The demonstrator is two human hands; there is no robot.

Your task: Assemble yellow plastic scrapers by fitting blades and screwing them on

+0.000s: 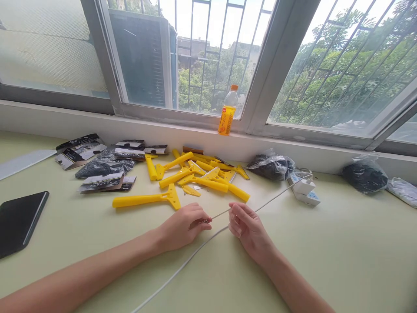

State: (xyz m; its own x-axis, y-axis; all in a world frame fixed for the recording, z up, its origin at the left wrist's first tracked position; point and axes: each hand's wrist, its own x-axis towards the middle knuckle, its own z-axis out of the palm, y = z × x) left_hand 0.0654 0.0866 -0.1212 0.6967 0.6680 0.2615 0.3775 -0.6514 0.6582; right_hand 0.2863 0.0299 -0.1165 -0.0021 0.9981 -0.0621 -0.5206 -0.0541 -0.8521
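Two bare hands above a pale green worktop (325,261), with a thin tool (220,214) between them, in front of the nearer edge of a heap of yellow scrapers (211,184). The tool's long axis runs obliquely across the view, its reddish grip end lying lower left and its slender grey shaft pointing up and to the right, away from the person. The left hand (192,224) is closed around the grip, back uppermost, its forearm entering from the lower left. The right hand (246,226) is turned with the thumb side up, thumb and forefinger pinched at the shaft's far end, the remaining fingers curled; its forearm enters from the lower right. A white cable (187,261) passes under the right hand and leads to a white power strip (308,198). Just beyond the left hand, a single scraper (140,200) lies with its handle to the left and its head to the right. Containers: an upright bottle (228,115) with an orange cap and a yellow label on the windowsill; a clear bag (273,166) of black contents near the strip, another bag (365,176) farther right, and a third bag (104,163) at left among opened black cardboard packets (100,182).
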